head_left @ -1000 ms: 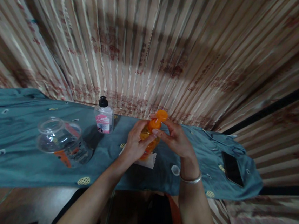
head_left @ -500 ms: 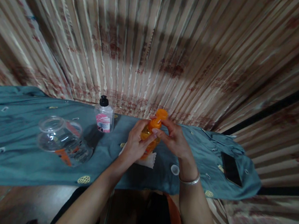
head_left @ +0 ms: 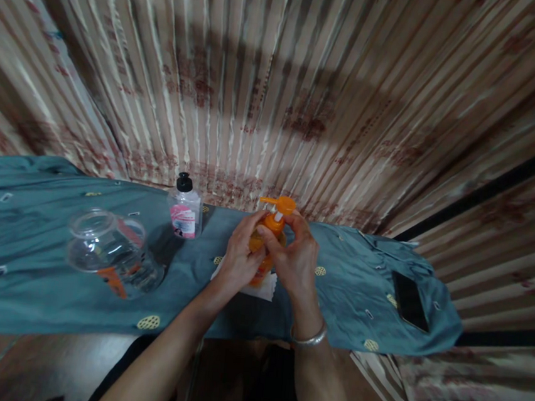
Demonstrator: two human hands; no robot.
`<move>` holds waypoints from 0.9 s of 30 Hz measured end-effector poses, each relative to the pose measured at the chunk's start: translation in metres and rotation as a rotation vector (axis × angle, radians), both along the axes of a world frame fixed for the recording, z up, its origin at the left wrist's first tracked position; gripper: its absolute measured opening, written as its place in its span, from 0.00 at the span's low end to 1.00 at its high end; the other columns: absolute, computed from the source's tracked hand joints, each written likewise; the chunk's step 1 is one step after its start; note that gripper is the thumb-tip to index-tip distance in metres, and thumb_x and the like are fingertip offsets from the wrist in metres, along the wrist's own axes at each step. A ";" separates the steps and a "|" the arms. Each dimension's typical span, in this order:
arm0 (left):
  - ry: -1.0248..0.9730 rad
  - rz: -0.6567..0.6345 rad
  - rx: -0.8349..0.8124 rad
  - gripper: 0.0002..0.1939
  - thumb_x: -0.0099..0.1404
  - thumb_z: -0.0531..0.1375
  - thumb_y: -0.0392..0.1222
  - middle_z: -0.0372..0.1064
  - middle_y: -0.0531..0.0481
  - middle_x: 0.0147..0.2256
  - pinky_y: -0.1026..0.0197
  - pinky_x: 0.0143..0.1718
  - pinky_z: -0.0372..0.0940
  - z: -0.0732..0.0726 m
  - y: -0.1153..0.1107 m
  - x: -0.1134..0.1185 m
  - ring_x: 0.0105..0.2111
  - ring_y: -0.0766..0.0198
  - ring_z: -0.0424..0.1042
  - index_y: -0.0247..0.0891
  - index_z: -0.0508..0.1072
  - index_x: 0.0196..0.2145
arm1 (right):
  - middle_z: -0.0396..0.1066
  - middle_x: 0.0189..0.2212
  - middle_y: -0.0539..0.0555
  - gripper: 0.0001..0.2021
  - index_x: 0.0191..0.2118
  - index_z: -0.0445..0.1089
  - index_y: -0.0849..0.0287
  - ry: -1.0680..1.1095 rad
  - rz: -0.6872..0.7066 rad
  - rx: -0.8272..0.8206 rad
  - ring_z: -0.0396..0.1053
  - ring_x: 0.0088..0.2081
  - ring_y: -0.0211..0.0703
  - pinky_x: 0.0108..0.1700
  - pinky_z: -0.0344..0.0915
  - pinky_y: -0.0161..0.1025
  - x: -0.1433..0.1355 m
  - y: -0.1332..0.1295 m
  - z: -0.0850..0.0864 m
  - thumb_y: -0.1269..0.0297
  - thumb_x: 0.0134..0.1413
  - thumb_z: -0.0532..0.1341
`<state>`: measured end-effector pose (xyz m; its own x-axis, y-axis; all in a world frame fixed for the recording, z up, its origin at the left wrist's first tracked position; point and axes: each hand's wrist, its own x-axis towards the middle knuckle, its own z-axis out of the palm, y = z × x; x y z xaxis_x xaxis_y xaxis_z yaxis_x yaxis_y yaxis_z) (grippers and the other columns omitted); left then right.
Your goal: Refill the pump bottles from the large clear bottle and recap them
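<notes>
Over the middle of the table: an orange pump bottle (head_left: 262, 250) stood upright on a white napkin (head_left: 259, 288), its long axis vertical, held between both hands.
Nozzle: the orange pump head (head_left: 282, 204) sat at the top, its spout pointing to the left, toward the clear bottle.
Left hand: the left hand (head_left: 238, 257) was wrapped around the body of the orange pump bottle from the left, fingers curled onto it, forearm rising from the lower edge of the view.
Right hand: the right hand (head_left: 292, 260) was closed on the neck just under the orange pump head, fingertips pinching the collar, thumb side toward the left hand; a silver bangle (head_left: 307, 338) ringed the wrist.
Count: one orange pump bottle, one clear bottle with a black cap and pink label (head_left: 184, 208), one clear glass jar (head_left: 111, 251) lying tilted on its side, one dark phone (head_left: 409, 299).
Spacing: the clear bottle stood near the left hand, the clear glass jar farther left, the dark phone well apart at the right.
Surface: a teal cloth (head_left: 26, 291) with small yellow motifs covered the table.
Backdrop: a striped curtain (head_left: 278, 88) hung behind.
</notes>
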<state>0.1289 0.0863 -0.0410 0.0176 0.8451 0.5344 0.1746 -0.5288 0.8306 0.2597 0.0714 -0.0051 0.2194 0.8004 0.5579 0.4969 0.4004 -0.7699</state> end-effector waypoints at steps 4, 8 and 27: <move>0.006 0.011 0.018 0.22 0.69 0.63 0.42 0.79 0.43 0.59 0.45 0.68 0.69 -0.002 0.001 0.000 0.61 0.49 0.78 0.45 0.75 0.60 | 0.79 0.57 0.64 0.19 0.44 0.76 0.52 0.047 -0.017 -0.068 0.73 0.64 0.66 0.71 0.66 0.66 -0.005 0.001 0.006 0.50 0.52 0.78; 0.010 0.018 0.049 0.19 0.73 0.62 0.49 0.80 0.42 0.56 0.44 0.64 0.72 -0.006 0.003 0.000 0.58 0.49 0.79 0.44 0.75 0.58 | 0.81 0.53 0.61 0.21 0.47 0.78 0.52 0.018 0.090 -0.098 0.76 0.61 0.63 0.69 0.69 0.62 0.002 -0.001 0.013 0.49 0.52 0.78; 0.110 0.058 0.140 0.19 0.77 0.59 0.55 0.80 0.41 0.52 0.49 0.58 0.75 -0.005 0.002 -0.005 0.53 0.51 0.81 0.42 0.74 0.57 | 0.83 0.53 0.60 0.16 0.43 0.79 0.52 -0.101 0.045 -0.026 0.72 0.68 0.65 0.70 0.68 0.64 0.007 -0.004 0.018 0.50 0.54 0.77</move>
